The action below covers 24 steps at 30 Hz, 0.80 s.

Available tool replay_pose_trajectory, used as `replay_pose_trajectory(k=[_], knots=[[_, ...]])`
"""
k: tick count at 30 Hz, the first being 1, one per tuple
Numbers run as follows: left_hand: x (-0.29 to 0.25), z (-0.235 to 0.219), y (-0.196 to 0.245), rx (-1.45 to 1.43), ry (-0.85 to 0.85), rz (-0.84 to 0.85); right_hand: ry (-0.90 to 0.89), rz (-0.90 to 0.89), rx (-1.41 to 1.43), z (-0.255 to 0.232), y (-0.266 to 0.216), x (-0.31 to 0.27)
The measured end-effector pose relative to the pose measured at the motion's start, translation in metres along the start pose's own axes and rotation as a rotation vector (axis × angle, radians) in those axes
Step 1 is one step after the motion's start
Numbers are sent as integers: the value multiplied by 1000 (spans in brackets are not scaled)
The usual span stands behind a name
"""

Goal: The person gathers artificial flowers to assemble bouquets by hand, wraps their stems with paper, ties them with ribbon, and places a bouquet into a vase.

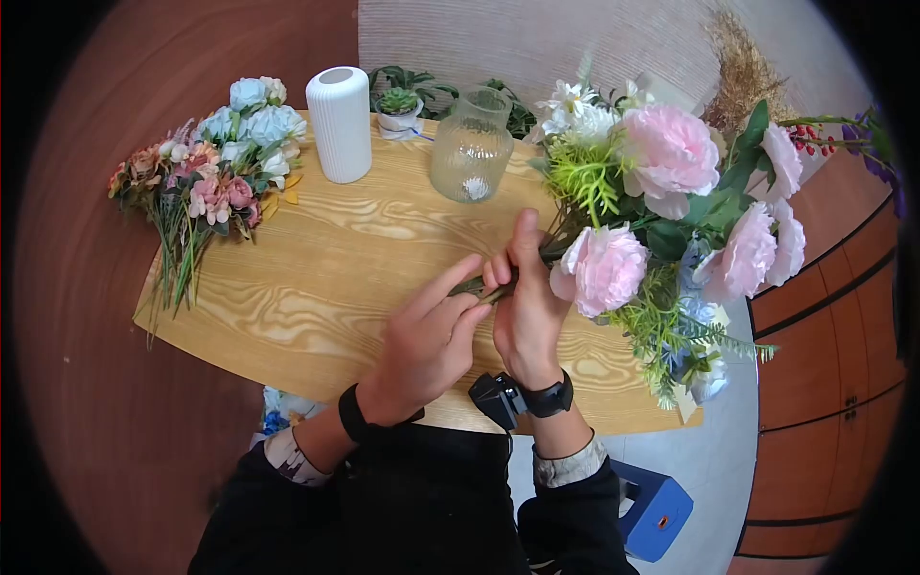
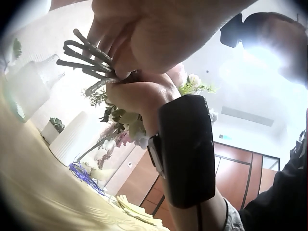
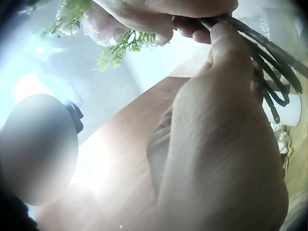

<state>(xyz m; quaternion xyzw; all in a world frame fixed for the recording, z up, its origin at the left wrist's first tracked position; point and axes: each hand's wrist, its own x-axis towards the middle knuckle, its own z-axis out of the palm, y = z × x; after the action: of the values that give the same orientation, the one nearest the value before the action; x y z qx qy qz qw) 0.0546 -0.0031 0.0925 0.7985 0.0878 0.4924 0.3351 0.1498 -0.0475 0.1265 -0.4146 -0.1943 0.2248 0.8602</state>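
My right hand [image 1: 530, 321] grips a mixed bouquet [image 1: 671, 153] of large pink peonies, white daisies, blue blossoms and greenery by its gathered stems, blooms leaning right. The left hand [image 1: 422, 345] pinches the same stems just below the right fingers, thumb against them. Bent and looped stem ends [image 2: 91, 60] stick out past the hands in the left wrist view. The left thumb [image 3: 228, 41] lies along the dark stems [image 3: 272, 62] in the right wrist view. Behind the hands stands a ribbed clear glass vase [image 1: 470, 149], with a small white flower visible in it.
A white fluted vase [image 1: 340, 125] and a potted succulent [image 1: 398, 110] stand at the wooden table's [image 1: 307, 259] back. Blue, white and pink artificial flowers [image 1: 225, 158] lie at its left. Dried grass [image 1: 747, 72] rises back right; a blue box [image 1: 656, 513] sits below, right.
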Motion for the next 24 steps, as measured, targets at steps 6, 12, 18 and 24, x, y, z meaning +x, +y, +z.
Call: replay_pose_trajectory(k=[6,12,18,24], knots=[[-11,1,-3,-29,-7,-73,82,125,139,-3,4,2],[-21,-4,-5,-131,-92,-210,61,143,186,-9,8,1],[-23,-11,-9,-141,-73,-98,31,121,183,-13,11,-2],[-25,-23,-14,-117,-210,-175,-172,135,234,-24,21,1]])
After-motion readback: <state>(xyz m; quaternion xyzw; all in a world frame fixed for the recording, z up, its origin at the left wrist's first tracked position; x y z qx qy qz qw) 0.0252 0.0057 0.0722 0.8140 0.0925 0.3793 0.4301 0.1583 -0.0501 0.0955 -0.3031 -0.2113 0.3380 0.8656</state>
